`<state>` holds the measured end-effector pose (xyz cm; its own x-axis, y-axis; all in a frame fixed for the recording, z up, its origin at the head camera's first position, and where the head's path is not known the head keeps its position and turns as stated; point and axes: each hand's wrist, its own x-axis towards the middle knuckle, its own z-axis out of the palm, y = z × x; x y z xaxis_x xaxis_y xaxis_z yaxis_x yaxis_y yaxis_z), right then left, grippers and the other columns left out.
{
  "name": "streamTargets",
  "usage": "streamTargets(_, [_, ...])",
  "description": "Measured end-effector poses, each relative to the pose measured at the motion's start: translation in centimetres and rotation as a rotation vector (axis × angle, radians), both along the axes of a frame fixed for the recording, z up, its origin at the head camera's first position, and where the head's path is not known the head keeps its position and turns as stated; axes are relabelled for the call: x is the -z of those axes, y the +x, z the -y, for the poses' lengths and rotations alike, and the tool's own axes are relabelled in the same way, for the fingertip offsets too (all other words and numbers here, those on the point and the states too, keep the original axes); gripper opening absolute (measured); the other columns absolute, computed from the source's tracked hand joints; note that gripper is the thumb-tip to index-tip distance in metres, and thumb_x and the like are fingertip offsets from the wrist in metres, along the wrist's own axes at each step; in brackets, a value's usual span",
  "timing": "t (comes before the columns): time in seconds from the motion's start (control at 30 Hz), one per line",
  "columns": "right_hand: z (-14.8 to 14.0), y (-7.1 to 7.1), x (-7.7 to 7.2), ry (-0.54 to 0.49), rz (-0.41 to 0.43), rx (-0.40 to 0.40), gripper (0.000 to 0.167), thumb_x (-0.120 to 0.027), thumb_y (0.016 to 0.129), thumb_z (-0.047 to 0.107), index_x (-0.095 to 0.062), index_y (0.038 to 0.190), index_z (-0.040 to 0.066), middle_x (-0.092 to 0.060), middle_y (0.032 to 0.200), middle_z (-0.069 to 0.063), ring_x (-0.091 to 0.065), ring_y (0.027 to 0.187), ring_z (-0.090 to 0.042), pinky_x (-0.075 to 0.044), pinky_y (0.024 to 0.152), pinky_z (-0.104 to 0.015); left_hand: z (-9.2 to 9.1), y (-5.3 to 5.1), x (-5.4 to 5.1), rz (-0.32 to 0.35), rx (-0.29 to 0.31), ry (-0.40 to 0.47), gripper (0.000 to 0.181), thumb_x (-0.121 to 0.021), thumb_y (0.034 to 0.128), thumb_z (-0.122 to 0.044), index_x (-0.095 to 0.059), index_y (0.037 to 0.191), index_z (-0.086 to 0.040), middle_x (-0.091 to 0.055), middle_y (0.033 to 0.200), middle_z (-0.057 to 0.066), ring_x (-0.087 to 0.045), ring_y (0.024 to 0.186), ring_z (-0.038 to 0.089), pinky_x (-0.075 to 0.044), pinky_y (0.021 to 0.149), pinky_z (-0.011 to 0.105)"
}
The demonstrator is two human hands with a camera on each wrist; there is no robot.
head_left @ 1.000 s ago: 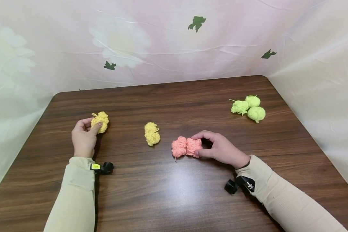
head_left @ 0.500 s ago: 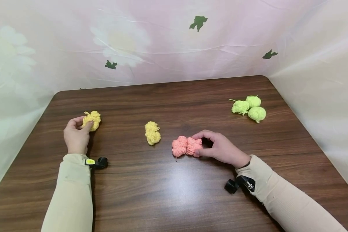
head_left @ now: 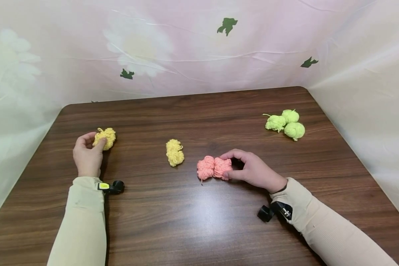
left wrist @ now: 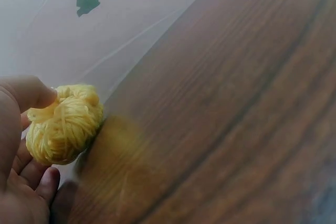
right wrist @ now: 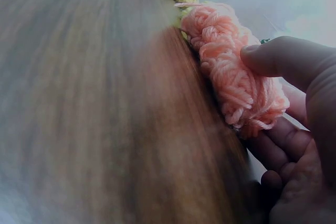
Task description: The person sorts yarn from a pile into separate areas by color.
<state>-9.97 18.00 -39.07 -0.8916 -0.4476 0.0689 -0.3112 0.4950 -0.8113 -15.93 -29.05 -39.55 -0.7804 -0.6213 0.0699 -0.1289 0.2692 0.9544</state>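
Note:
At the table's left, the left hand [head_left: 88, 155] pinches a yellow yarn ball [head_left: 105, 138] between thumb and fingers; the left wrist view shows the thumb pressed on the yarn [left wrist: 65, 124]. Near the middle, two pink yarn balls lie side by side, the left one [head_left: 205, 168] touching the right one [head_left: 222, 168]. The right hand [head_left: 254, 170] has thumb and fingers around the right pink ball. In the right wrist view its thumb rests against the pink yarn [right wrist: 231, 66]. Yellow yarn [head_left: 174, 152] in two lumps lies left of the pink pair.
Three light green yarn balls [head_left: 294, 130] sit together at the back right of the brown wooden table [head_left: 186, 221]. A pink floral cloth [head_left: 186, 48] hangs behind the table's back edge, and pale cloth [head_left: 369, 92] hangs along the right side.
My left hand has moved left with the yellow yarn ball in its fingers, then stayed nearly in place. The right hand and the pink balls have not visibly moved.

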Motion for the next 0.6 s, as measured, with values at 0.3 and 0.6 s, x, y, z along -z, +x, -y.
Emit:
streamTargets(0.3, [0.03,0.10,-0.04,0.000,-0.012,-0.005,0.040,-0.084,0.081,0.021,-0.070,0.119,0.021,-0.069,0.119,0.006,-0.060,0.113,-0.014,-0.044,0.101,-0.039,-0.01,-0.05,0.12,-0.177,-0.007,0.125,0.025,-0.075,0.0865,-0.004,-0.068,0.109,-0.011,-0.061,0.100,-0.006,-0.054,0.093,0.006,-0.040,0.084,0.020])
streamTargets(0.6, [0.06,0.08,-0.12,-0.009,0.007,-0.001,0.040,-0.084,0.081,0.019,-0.070,0.118,0.022,-0.069,0.118,0.008,-0.060,0.113,-0.013,-0.044,0.101,-0.037,-0.68,0.00,-0.52,-0.373,0.001,0.148,0.019,-0.070,0.0879,0.001,-0.070,0.105,-0.007,-0.066,0.098,-0.001,-0.059,0.095,0.011,-0.043,0.086,0.023])
